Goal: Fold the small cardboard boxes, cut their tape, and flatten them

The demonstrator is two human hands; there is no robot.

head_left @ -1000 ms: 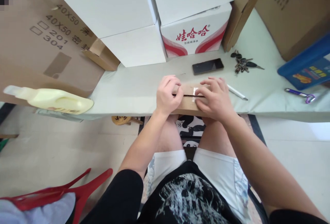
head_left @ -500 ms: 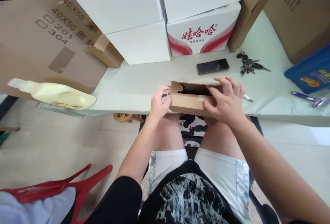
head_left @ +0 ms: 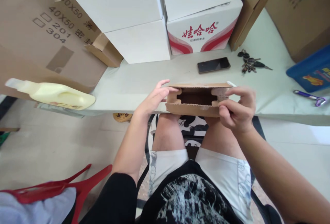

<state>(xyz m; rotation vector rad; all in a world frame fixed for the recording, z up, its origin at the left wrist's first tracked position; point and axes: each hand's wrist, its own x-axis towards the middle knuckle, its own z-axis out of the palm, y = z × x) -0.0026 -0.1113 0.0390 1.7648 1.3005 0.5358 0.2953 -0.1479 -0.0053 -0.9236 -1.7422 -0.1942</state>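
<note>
A small brown cardboard box (head_left: 192,110) stands at the table's front edge, its open top towards me and a dark interior showing. Short side flaps lie at both ends of the opening. My left hand (head_left: 154,97) is at the left end, fingers stretched out, with a fingertip on the left flap. At the right end, my right hand (head_left: 239,109) is closed with thumb and index finger on the box's edge by the right flap. Behind the right corner, a white tip (head_left: 230,84) peeks out; the rest of it is hidden.
Beyond the box lie a phone (head_left: 213,65) and a bunch of keys (head_left: 251,62). White cartons (head_left: 139,42) are stacked at the back. A pale yellow bottle (head_left: 62,94) lies on the left; a blue container (head_left: 310,71) and a purple pen-like item (head_left: 305,95) are on the right.
The box has turned so its opening shows more fully, with both end flaps visible. My right hand has moved right, from over the opening to the box's right end. My left fingers have straightened.
</note>
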